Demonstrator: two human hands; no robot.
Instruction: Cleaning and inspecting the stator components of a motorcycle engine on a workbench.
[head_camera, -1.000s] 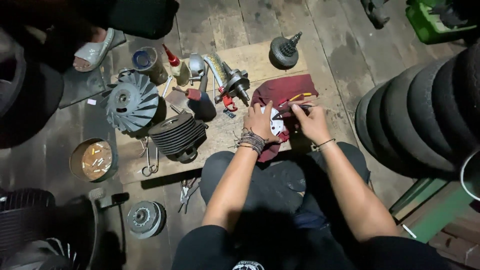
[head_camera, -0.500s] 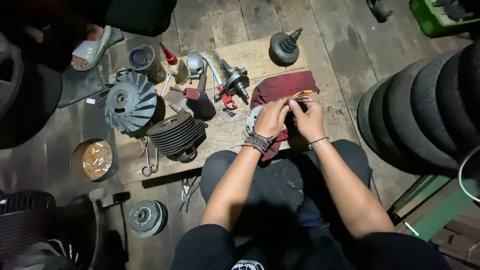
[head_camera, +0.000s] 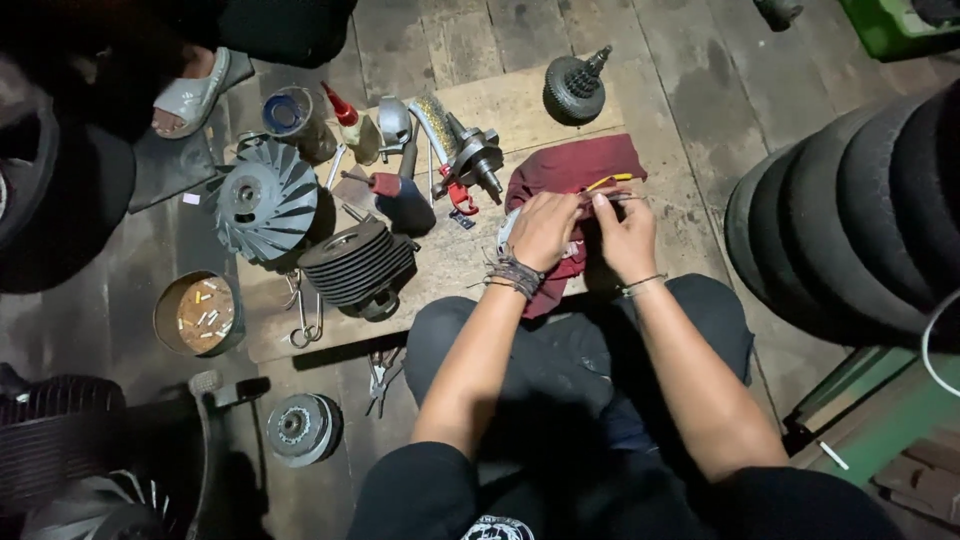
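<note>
Two bare hands meet over a maroon rag (head_camera: 570, 165) that lies on a wooden board (head_camera: 500, 110) in front of the seated person's knees. The left hand (head_camera: 545, 228), with braided bands at its wrist, curls its fingers down over a small pale part on the rag; the part is mostly hidden, so its kind cannot be told. The right hand (head_camera: 625, 235) has its fingertips pinched together around the end of a thin yellow-handled tool (head_camera: 608, 182), whose shaft runs across the rag just beyond the knuckles. Both hands are closed in a tight grip, thumbs nearly touching.

Just left of the rag, on the same board, lies a crankshaft with connecting rod (head_camera: 470, 155), a small red clamp (head_camera: 460, 197) beside it. Further left sits a finned engine cylinder (head_camera: 360, 265), tilted on its side, and next to it a grey cooling fan wheel (head_camera: 262, 198). A red-tipped oil bottle (head_camera: 350, 120) and a blue-rimmed can (head_camera: 288, 115) stand near the board's far edge. A ribbed clutch bell with a spindle (head_camera: 575, 88) rests at the far right corner. A round tin holding cigarette ends (head_camera: 198, 315) sits on the floor to the left, pliers (head_camera: 380, 378) lie by the left knee, and stacked tyres (head_camera: 850, 220) rise at the right.
</note>
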